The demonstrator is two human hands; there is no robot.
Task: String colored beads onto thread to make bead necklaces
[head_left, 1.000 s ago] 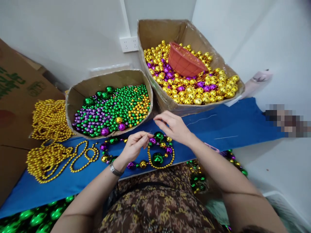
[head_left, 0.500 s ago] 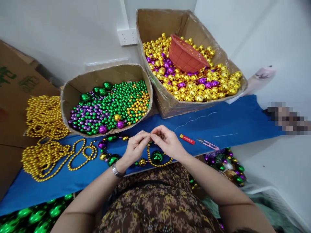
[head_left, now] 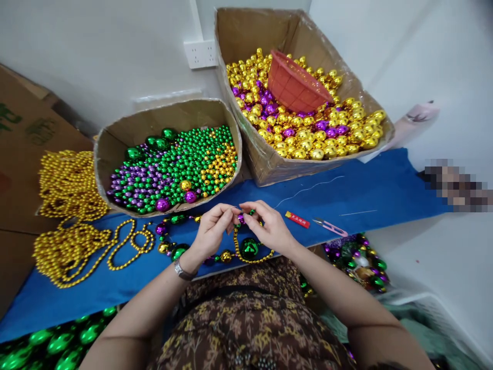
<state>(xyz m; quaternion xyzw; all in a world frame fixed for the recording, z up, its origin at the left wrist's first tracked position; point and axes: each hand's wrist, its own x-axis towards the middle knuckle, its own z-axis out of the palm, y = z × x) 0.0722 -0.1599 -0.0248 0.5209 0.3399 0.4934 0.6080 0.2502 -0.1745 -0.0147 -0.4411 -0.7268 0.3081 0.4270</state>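
My left hand (head_left: 213,229) and my right hand (head_left: 270,227) are close together above the near edge of the blue cloth, each with thumb and forefinger pinched. Between the fingertips there is a thin strand, too fine to make out. Under and around them lies a beaded necklace (head_left: 179,251) of green, purple and gold balls, partly covered by my hands. A purple ball (head_left: 241,219) shows just below the fingertips. A string of small gold beads (head_left: 238,252) loops below my right hand, around a large green ball (head_left: 248,248).
Behind stand a box of small beads (head_left: 99,169) and a taller box of gold balls (head_left: 265,172) with a red basket (head_left: 296,85). Pink thread snips (head_left: 332,227), a red packet (head_left: 297,220) and loose thread (head_left: 308,191) lie right. Gold bead strands (head_left: 73,246) lie left.
My fingertips have drawn slightly apart, and a purple ball now shows below them. My left hand has turned a little. The things on the cloth stay put.
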